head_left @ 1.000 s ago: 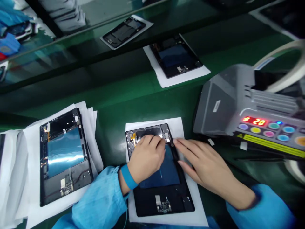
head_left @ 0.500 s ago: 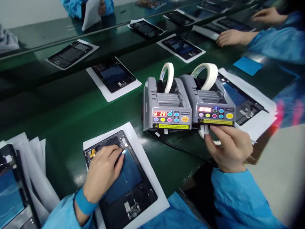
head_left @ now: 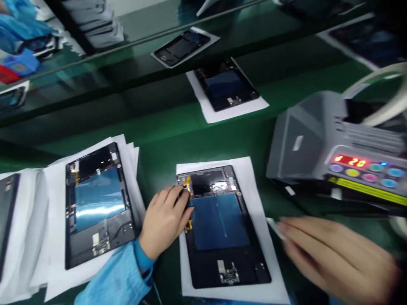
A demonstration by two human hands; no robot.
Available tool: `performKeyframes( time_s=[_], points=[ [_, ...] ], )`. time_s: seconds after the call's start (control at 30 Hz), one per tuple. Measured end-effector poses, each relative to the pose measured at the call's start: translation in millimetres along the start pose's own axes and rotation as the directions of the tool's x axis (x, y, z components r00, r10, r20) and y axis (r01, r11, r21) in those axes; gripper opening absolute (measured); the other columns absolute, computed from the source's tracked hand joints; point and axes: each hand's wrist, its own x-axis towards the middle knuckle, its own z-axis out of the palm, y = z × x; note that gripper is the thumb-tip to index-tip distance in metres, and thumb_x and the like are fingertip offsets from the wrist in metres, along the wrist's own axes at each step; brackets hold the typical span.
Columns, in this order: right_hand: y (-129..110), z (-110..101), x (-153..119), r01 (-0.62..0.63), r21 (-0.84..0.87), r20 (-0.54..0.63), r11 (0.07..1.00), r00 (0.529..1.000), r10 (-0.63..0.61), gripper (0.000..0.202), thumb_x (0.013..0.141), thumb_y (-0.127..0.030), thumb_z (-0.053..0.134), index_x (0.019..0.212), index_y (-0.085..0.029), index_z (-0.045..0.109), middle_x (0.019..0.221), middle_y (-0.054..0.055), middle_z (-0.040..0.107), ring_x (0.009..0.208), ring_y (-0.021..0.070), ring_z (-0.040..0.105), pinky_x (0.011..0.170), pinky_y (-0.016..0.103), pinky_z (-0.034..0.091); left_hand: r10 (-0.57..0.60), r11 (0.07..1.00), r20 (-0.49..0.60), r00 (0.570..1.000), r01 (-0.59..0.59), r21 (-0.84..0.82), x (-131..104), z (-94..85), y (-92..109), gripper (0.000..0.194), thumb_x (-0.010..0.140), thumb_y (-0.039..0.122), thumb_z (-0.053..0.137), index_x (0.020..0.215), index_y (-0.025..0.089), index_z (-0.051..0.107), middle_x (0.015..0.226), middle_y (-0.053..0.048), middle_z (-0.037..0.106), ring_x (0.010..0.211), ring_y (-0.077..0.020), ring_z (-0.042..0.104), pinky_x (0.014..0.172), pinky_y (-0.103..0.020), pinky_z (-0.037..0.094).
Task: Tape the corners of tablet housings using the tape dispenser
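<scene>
- Head view: the open tablet [head_left: 219, 222] lies between the two hands on a white sheet [head_left: 271, 258], long axis running away from the person, far end leaning left.
- The left hand [head_left: 165, 222] is nearer, its bent fingers at the tablet's upper left edge beside an orange ribbon [head_left: 188, 184]; I cannot tell whether they grip anything.
- The right hand [head_left: 337, 250], blurred, pinches a white strip [head_left: 275, 228]; the tablet lies to its left, apart from its fingers.

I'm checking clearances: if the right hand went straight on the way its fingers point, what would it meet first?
The right hand, white strip leading, would likely meet the white sheet first, then the open tablet on it; height is unclear, so it might pass above.
</scene>
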Motion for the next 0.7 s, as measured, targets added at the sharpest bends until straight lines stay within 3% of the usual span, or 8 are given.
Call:
performKeyframes(
  time_s=[0.1, 0.17, 0.3, 0.4, 0.7],
  points=[
    [-27.7, 41.8, 59.2, 0.155, 0.094, 0.038, 0.983, 0.987, -0.159, 0.013, 0.088, -0.014, 0.06, 0.1, -0.016, 0.064, 0.096, 0.005, 0.069, 0.083, 0.0159, 0.064, 0.076, 0.029, 0.05, -0.03, 0.999, 0.073, 0.997, 0.027, 0.039, 2.2, 7.2, -2.8, 0.041, 0.09, 0.038, 0.059, 0.122, 0.012, 0.058, 0.127, -0.013, 0.058, 0.113, -0.0314, 0.052, 0.085, -0.043, 0.049],
    [-35.4, 70.0, 88.6, 0.188, 0.093, 0.051, 0.978, 0.98, -0.193, 0.013, 0.091, -0.015, 0.057, 0.102, -0.014, 0.063, 0.097, 0.005, 0.068, 0.081, 0.0156, 0.064, 0.072, 0.028, 0.049, -0.03, 0.999, 0.093, 0.995, 0.028, 0.024, 2.9, 10.5, -4.1, 0.047, 0.091, 0.042, 0.057, 0.127, 0.012, 0.055, 0.131, -0.012, 0.056, 0.116, -0.0301, 0.051, 0.09, -0.043, 0.047],
    [-33.2, 109.3, 113.2, 0.186, 0.025, 0.077, 0.982, 0.979, -0.188, 0.014, 0.092, -0.018, 0.055, 0.102, -0.014, 0.064, 0.097, 0.004, 0.068, 0.076, 0.0149, 0.064, 0.066, 0.027, 0.046, -0.049, 0.998, 0.087, 0.995, 0.052, -0.031, 2.5, 16.0, -5.4, 0.049, 0.094, 0.045, 0.05, 0.13, 0.011, 0.052, 0.135, -0.01, 0.054, 0.119, -0.0284, 0.048, 0.098, -0.043, 0.041],
    [-28.4, 119.7, 115.5, 0.167, 0.034, 0.087, 0.985, 0.982, -0.169, 0.013, 0.091, -0.017, 0.058, 0.101, -0.014, 0.064, 0.094, 0.004, 0.069, 0.078, 0.015, 0.064, 0.067, 0.026, 0.046, -0.068, 0.995, 0.09, 0.994, 0.073, -0.063, 1.6, 18.7, -5.3, 0.048, 0.094, 0.043, 0.048, 0.131, 0.012, 0.052, 0.136, -0.008, 0.053, 0.121, -0.0279, 0.046, 0.099, -0.043, 0.04],
    [-28.6, 123.5, 118.7, 0.197, 0.037, 0.105, 0.98, 0.974, -0.2, 0.014, 0.087, -0.017, 0.064, 0.101, -0.015, 0.063, 0.093, 0.002, 0.069, 0.078, 0.0137, 0.065, 0.072, 0.024, 0.047, -0.064, 0.995, 0.069, 0.996, 0.068, -0.069, -1.1, 22.0, -3.7, 0.045, 0.097, 0.039, 0.043, 0.13, 0.011, 0.053, 0.137, -0.008, 0.052, 0.123, -0.0275, 0.045, 0.103, -0.044, 0.037]
  ],
)
